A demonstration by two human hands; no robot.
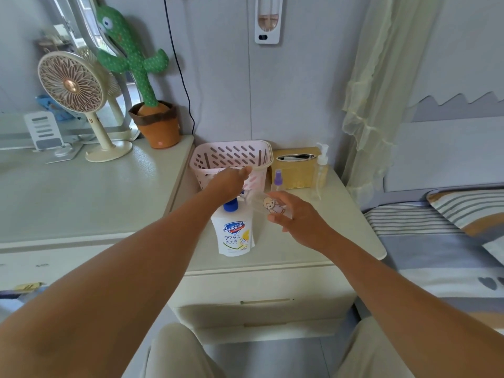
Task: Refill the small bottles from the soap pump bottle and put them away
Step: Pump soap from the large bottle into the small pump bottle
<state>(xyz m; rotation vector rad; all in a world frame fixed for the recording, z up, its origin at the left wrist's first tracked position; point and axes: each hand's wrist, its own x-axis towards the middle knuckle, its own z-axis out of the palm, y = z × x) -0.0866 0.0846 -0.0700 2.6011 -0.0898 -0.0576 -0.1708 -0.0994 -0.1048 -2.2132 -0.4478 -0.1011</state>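
- One white soap pump bottle [235, 231] stood on the nightstand [341, 227]; the left hand [228, 184] pressed flat on its pump
- Right hand [293, 215] gripped one clear small bottle [268, 204]
- Two more bottles, one purple-capped [277, 181], one pump-topped [321, 170], stood behind

A plush cactus [136, 64] and a desk fan [71, 84] are seen far left of the fingers; a striped bed [436, 241] lies to their right.

head cam: looking fwd and down from above, facing the wall
range: sitting close over nightstand [351, 241], wide-angle
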